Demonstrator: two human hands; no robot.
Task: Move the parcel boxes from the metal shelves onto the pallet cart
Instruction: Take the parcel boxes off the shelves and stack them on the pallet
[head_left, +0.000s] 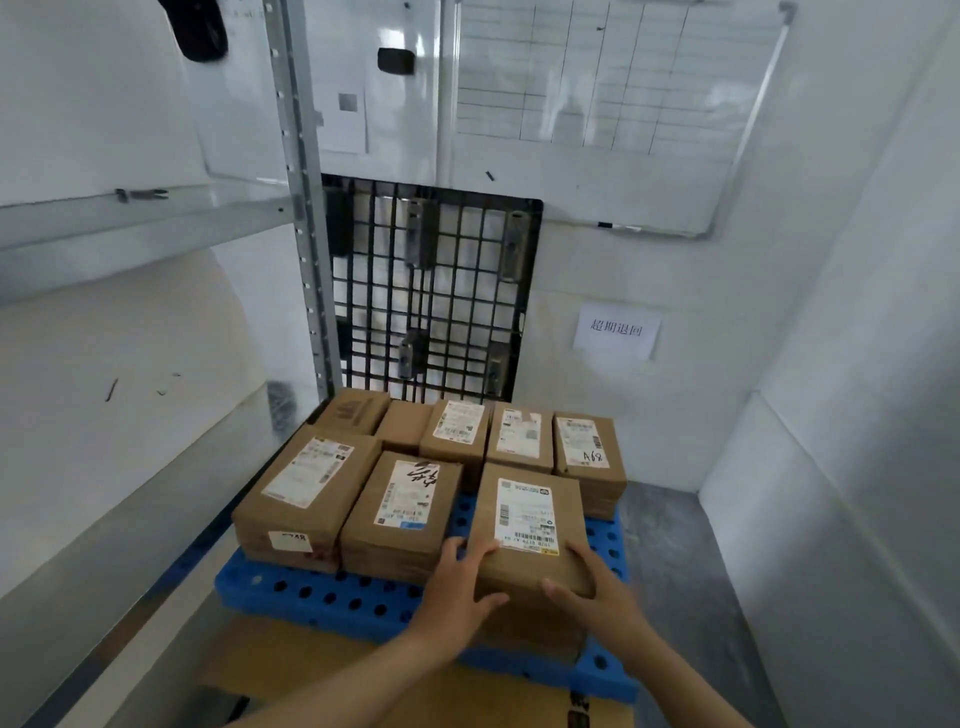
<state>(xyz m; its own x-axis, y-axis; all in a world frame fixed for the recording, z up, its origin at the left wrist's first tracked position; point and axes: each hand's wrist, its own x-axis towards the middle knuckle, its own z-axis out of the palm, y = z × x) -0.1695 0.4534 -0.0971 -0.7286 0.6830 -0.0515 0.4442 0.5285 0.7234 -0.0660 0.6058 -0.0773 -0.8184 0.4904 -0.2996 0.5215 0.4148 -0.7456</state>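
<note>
1 box (530, 519) sat front right on pallet (322, 597); left hand (457, 587) and right hand (597, 592) gripped its near corners, fingers (451, 546) curled. Risk: left fingers jammed against neighbour box (405, 509), or overhang tipping it.

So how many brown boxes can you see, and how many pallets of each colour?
Brown cardboard parcel boxes, tops showing: 8 (more may be stacked beneath)
Blue plastic pallet with round holes: 1
Black plastic grid pallet, standing upright behind them: 1
Total: 10
The left hand and right hand grip the front right box.
</note>
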